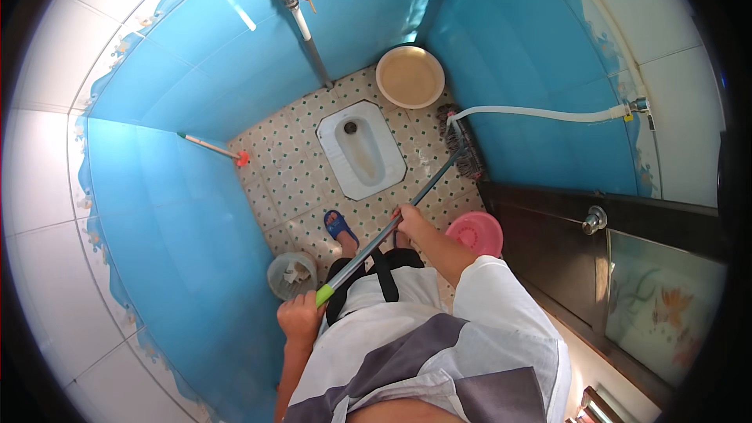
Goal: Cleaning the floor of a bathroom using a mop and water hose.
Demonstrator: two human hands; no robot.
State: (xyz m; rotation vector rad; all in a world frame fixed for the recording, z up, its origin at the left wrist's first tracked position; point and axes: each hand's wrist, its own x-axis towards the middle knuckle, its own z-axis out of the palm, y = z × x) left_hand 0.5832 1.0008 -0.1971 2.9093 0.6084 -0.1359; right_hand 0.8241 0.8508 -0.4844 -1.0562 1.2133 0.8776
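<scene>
A mop with a metal pole (371,247) slants across my front, its dark stringy head (467,155) on the tiled floor against the right blue wall. At the pole's green end sits my left hand (298,316), closed round it. Farther down the pole, my right hand (406,217) grips the metal part. A white hose (540,111) runs from a wall tap (639,107) down to the mop head. Left of the mop head, a white squat toilet (361,150) is set in the floor.
A round tub of cloudy liquid (410,77) stands in the far corner. A pink basin (477,234) lies by the dark door (546,258) at right. At left are a waste bin (292,276) with paper inside and a plunger (211,147) against the wall. A pipe (299,20) descends the far wall.
</scene>
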